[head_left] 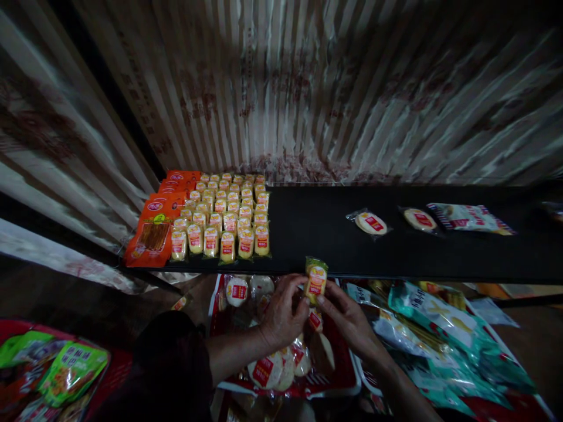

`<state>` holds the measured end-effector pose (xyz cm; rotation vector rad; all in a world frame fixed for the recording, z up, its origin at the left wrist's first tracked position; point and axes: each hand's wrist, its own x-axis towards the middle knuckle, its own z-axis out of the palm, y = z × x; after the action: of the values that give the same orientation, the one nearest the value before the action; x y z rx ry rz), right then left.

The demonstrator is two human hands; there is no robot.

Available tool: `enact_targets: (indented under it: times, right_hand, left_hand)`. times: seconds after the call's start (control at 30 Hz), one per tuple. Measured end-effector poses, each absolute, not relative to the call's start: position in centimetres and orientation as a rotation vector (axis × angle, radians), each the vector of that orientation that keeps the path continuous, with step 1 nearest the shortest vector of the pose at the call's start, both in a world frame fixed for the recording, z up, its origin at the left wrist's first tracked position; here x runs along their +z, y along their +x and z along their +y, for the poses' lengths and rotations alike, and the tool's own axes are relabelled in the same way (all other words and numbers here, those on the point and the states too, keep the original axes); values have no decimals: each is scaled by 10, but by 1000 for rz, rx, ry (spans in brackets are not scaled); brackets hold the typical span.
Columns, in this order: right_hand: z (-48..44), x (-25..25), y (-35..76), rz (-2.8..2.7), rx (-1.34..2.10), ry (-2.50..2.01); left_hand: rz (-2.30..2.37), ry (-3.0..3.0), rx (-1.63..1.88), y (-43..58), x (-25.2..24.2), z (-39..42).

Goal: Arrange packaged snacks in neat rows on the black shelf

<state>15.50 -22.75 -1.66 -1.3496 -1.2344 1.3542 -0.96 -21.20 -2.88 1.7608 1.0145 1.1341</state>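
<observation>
Between my two hands is a small wrapped snack cake [315,282], held upright at the front edge of a black shelf [308,228]. My left hand [285,310] closes its fingers on the cake's left side. On its right side, the thumb and fingers of my right hand [347,319] pinch the wrapper. Similar wrapped cakes [227,223] stand in close rows on the left part of the shelf. Below my hands, a red basket [352,375] with a white rim holds round flat packaged pieces [266,370], partly covered by my forearms.
Orange snack packets [152,231] lie at the shelf's left end. Two round packs [372,223] and a striped packet [470,218] lie to the right. Teal bags [440,316] fill a basket below right. A green pouch [73,372] sits at lower left. Pleated curtain hangs behind.
</observation>
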Motion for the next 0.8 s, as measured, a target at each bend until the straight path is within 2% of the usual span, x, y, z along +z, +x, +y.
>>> enact_targets:
  times: [0.3,0.8]
  right_hand:
    - [-215,-10,144,-1205,1074,-1488]
    - [-190,-11,114,-1247,968,-1481]
  left_hand:
    - [982,1896,1138,-14,-19,-202]
    - [1154,1963,1113,-34,-9,-188]
